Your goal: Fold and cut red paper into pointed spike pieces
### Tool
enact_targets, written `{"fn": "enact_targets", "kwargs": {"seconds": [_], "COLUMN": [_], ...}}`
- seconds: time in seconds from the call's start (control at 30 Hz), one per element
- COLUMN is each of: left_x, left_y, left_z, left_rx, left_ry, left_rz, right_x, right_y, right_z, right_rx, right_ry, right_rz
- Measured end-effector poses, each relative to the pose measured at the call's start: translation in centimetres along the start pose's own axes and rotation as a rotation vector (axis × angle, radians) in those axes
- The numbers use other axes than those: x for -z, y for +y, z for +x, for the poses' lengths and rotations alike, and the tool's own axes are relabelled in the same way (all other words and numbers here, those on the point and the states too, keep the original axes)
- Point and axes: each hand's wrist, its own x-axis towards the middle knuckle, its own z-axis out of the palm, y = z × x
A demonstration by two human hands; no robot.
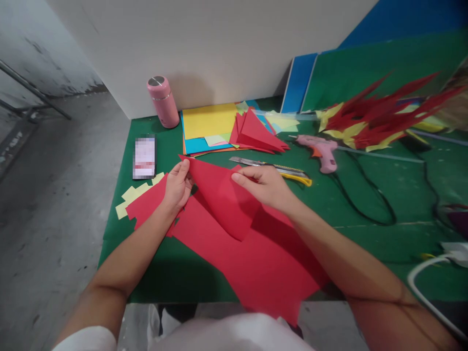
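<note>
Between my two hands a curved piece of red paper (219,195) is held up over the green table. My left hand (178,185) pinches its pointed left tip between thumb and fingers. Near the paper's upper right edge, my right hand (261,183) grips it, thumb on top. Larger red paper sheets (270,263) lie beneath, one hanging past the table's front edge. To the left of my left hand are more red pieces (148,200) with pale yellow paper scraps (133,194). Just beyond my right hand lies a yellow-handled utility knife (292,173).
A pink glue gun (321,151) with a black cord lies right of the knife. Behind are stacked coloured sheets (208,119), folded red paper cones (256,131), a pink flask (163,102) and a phone (144,157). Red and yellow paper flames (376,117) stand at right on the green table (168,278).
</note>
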Motion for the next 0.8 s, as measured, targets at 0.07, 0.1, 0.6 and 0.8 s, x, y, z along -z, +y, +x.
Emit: {"fn": "enact_targets", "kwargs": {"seconds": [0.07,0.1,0.6,0.8], "left_x": [0.1,0.1,0.2,-0.5], "left_y": [-0.1,-0.1,-0.1,0.5], "left_z": [0.0,0.0,-0.1,-0.4], "left_rx": [-0.003,-0.003,-0.019,-0.005], "left_ry": [-0.009,-0.009,-0.016,-0.015], "left_rz": [0.011,0.015,0.066,-0.012], "right_x": [0.0,-0.1,0.3,0.3], "right_y": [0.2,0.3,0.1,0.1], "right_z": [0.0,0.0,-0.1,-0.1], "right_rx": [0.002,0.005,0.020,0.034], "right_ry": [-0.004,-0.005,0.015,0.051], "right_rz": [-0.006,-0.011,-0.062,-0.097]}}
